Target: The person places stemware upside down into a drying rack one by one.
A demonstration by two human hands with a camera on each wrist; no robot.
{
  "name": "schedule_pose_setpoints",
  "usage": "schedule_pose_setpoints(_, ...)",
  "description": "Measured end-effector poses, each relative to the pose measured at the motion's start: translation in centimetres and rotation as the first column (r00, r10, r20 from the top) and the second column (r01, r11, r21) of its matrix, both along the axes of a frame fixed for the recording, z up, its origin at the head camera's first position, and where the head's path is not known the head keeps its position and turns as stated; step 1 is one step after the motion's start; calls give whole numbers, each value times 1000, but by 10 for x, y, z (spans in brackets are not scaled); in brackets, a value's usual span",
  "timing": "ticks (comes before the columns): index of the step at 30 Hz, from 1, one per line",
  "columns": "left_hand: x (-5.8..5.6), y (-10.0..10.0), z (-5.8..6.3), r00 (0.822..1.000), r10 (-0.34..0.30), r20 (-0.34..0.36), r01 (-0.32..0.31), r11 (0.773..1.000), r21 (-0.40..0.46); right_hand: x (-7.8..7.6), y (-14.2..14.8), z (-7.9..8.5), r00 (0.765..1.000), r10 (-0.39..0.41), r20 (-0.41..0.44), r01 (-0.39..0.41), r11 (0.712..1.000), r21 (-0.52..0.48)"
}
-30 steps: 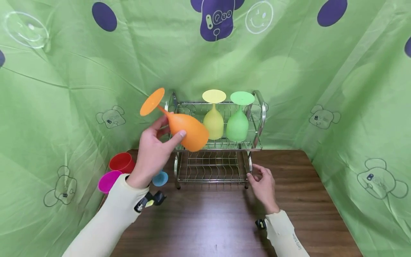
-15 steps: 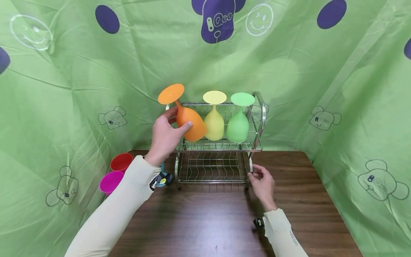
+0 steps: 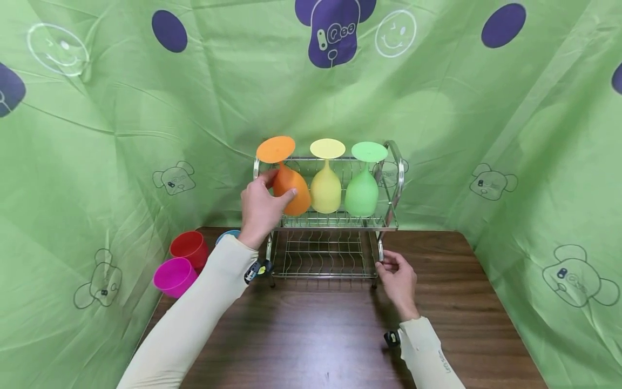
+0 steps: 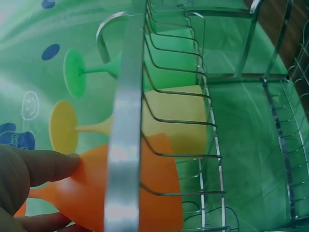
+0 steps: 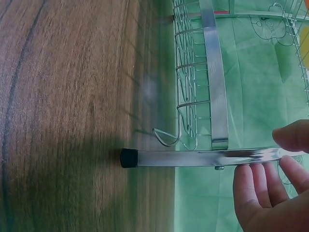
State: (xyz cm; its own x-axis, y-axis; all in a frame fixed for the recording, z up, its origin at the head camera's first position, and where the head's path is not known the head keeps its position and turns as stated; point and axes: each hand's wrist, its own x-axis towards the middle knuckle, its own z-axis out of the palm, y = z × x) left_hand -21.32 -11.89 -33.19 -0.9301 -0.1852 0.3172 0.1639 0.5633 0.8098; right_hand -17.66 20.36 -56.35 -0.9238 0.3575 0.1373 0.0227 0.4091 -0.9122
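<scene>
On the upper tier of a two-tier metal dish rack (image 3: 323,275), my left hand (image 3: 262,208) holds an upside-down orange goblet (image 3: 293,189) by its bowl, thumb in front. The goblet leans slightly, its foot tipped to the left. In the left wrist view the orange bowl (image 4: 159,203) is behind the rack's front bar, within the wire slots. Beside it stand an upside-down yellow goblet (image 3: 326,189) and a light green goblet (image 3: 362,194). My right hand (image 3: 399,281) grips the rack's right front leg (image 5: 193,158) between thumb and fingers.
Left of the rack, a red cup (image 3: 189,248), a magenta cup (image 3: 175,276) and a partly hidden blue one (image 3: 228,235) are on the brown wooden table (image 3: 311,335). Green cloth (image 3: 233,81) hangs behind and at both sides. The lower tier holds wire slots.
My left hand has carried the orange goblet right and brought it onto the upper tier beside the yellow one, turning it more upright. The right hand stays at the rack's leg.
</scene>
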Motion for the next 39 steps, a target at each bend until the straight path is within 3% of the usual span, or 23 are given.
schedule_pose_setpoints(8,-11,4,-11,999,7,50,-6,1000,-11,-1,2,-3,1000,13,-21,-13,1000,9)
schedule_pose_setpoints(18,-18,7,-15,993,42,107,-37,998,-44,2,0,1,1000,11,2,-11,1000,-1)
schedule_pose_setpoints(30,-20,14,-19,992,94,86,-89,994,-61,3,1,-3,1000,4,-2,-4,1000,7)
schedule_pose_setpoints(39,-20,14,-18,993,84,88,-80,996,-46,-1,1,-4,999,-14,-36,15,999,34)
